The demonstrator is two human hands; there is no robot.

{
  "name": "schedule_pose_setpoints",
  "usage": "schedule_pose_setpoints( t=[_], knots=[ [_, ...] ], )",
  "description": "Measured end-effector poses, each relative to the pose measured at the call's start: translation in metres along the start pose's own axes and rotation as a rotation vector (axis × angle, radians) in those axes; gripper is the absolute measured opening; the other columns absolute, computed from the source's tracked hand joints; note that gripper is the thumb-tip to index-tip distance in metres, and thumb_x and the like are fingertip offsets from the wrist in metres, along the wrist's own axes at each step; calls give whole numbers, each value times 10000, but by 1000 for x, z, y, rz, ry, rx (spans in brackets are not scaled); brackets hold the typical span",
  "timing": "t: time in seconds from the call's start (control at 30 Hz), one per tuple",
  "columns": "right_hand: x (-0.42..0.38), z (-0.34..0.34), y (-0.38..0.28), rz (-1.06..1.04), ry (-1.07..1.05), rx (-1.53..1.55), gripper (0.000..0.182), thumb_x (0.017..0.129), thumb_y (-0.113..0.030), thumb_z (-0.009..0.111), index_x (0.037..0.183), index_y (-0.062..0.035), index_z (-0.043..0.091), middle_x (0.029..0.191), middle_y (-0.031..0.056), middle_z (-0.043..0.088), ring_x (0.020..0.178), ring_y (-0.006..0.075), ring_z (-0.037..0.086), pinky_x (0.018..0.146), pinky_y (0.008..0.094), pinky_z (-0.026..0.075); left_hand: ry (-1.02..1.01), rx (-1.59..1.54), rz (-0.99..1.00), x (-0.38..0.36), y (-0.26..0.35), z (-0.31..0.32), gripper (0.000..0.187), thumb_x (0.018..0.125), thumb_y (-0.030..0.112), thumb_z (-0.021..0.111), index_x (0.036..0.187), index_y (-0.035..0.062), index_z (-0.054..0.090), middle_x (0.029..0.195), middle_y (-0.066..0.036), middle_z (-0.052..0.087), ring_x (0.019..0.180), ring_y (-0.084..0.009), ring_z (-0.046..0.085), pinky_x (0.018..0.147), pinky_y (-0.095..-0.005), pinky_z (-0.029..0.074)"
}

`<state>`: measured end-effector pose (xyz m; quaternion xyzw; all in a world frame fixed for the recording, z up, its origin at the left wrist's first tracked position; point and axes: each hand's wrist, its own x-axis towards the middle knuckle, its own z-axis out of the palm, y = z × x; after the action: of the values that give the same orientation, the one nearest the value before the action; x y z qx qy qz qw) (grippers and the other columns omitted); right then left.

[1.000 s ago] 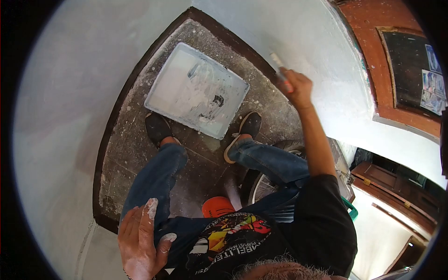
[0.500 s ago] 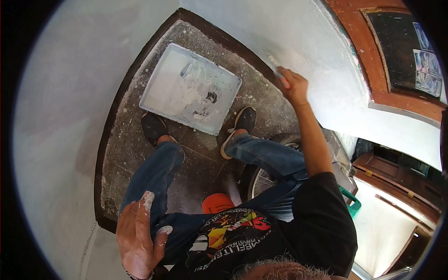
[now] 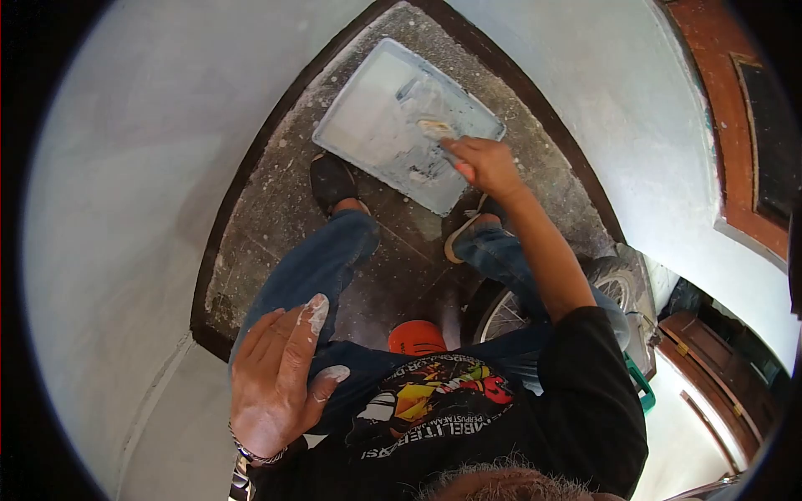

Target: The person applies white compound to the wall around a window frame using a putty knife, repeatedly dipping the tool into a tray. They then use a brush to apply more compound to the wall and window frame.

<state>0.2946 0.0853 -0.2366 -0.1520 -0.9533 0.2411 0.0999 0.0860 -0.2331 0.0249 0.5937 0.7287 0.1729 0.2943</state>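
My right hand (image 3: 489,167) is closed around a paintbrush (image 3: 434,128) with pale bristles. The brush is over the right part of a grey tray (image 3: 355,88) on the floor, which holds white paint or a similar coating, streaked and thin on that side. Motion blur hides whether the bristles touch the tray. My left hand (image 3: 280,371) hovers above my left thigh with nothing in it; its fingers are extended and the thumb stands apart. White residue coats the index fingertip and thumb tip.
Pale walls meet behind the tray, with a dark skirting band (image 3: 242,175) along both. An orange container (image 3: 416,337) stands between my legs. A spoked wheel (image 3: 505,317) is by my right leg. A brown wooden frame (image 3: 735,125) is at the upper right.
My right hand has brought the paintbrush from beside the right wall to over the tray. The view has shifted, and my left hand stays near my left thigh.
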Motion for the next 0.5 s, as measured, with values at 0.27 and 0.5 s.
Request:
schedule_pose_setpoints(
  t=[0.27,0.5],
  knots=[
    [33,75,-8,468,224,353,161,906,-214,675,1012,-95,699,726,59,663,634,170,670,567,341,526,-3,-35,13,1,0,-2,769,613,114,838,1301,-43,531,1245,-214,640,1105,-378,642,989,-512,485],
    [61,144,-15,1014,657,1132,228,939,-201,670,922,27,666,692,69,653,505,157,616,465,276,474,-10,-52,10,1,-3,-3,762,627,129,835,1307,-30,531,1249,-212,641,1114,-374,641,990,-503,487]
  ],
)
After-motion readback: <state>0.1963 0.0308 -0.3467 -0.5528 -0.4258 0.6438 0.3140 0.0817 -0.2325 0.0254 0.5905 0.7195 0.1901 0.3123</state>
